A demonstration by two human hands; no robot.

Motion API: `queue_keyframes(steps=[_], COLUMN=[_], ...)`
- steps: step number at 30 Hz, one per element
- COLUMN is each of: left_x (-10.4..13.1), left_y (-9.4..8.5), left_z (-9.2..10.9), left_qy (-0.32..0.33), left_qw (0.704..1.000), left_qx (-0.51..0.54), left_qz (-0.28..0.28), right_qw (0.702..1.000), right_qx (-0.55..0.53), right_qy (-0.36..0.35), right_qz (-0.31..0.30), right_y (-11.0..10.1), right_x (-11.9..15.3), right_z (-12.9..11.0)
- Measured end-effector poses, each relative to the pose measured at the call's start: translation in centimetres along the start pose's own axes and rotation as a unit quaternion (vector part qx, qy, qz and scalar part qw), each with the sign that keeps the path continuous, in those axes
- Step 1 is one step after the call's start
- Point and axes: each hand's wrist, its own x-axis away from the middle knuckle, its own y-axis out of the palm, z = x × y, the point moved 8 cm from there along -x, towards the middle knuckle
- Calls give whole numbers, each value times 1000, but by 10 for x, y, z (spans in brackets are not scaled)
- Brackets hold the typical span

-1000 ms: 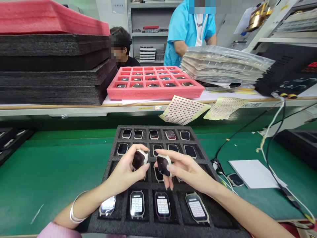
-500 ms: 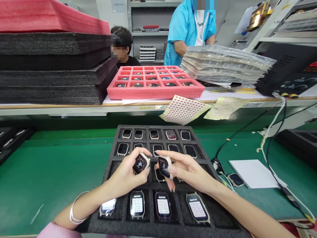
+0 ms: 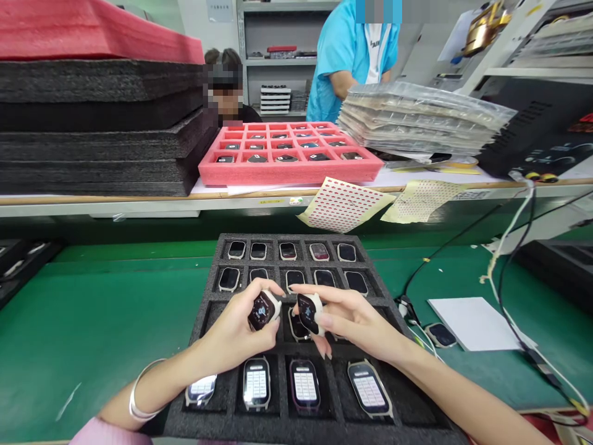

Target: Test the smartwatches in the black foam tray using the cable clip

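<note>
Above the black foam tray (image 3: 296,429), my left hand (image 3: 245,324) grips a watch (image 3: 262,309) by its edges, its dark screen lit with a small blue figure. My right hand (image 3: 349,318) holds a second, light-cased watch (image 3: 307,311) between thumb and fingers, with a similar lit screen. The two watches are apart, side by side. Dark-screened watches lie in the tray's back rows. In the front row, a watch (image 3: 257,383), a purple-rimmed watch (image 3: 305,386) and others show white grids. My hands hide part of the third row.
On the shelf stand a foam stack (image 3: 92,130), a red foam tray (image 3: 287,173) of watches and plastic trays (image 3: 426,120). Dotted sticker sheets (image 3: 345,205) hang over its edge. At right lie cables (image 3: 507,309), a white sheet (image 3: 472,324) and a watch (image 3: 440,335). Two people are behind.
Both hands keep their hold on the watches, with only very slight shifts. The seated person's head has turned toward the front, and the standing person has moved slightly.
</note>
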Motion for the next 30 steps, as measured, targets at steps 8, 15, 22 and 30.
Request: queue_keyframes(steps=[8, 15, 22, 30], left_x=[1, 0, 0, 1], left_y=[0, -1, -3, -7], left_z=[3, 4, 4, 4], left_qy=[4, -3, -10, 13], left_qw=[1000, 1000, 1000, 999], left_qx=[-4, 1, -2, 5], left_qz=[0, -5, 11, 35], right_qw=[1000, 1000, 1000, 999], right_qx=[3, 8, -2, -20], right_qy=[-20, -22, -27, -33], right_qz=[-12, 3, 7, 3], right_y=[1, 2, 1, 2], right_x=[2, 3, 3, 3], right_z=[-1, -4, -6, -7])
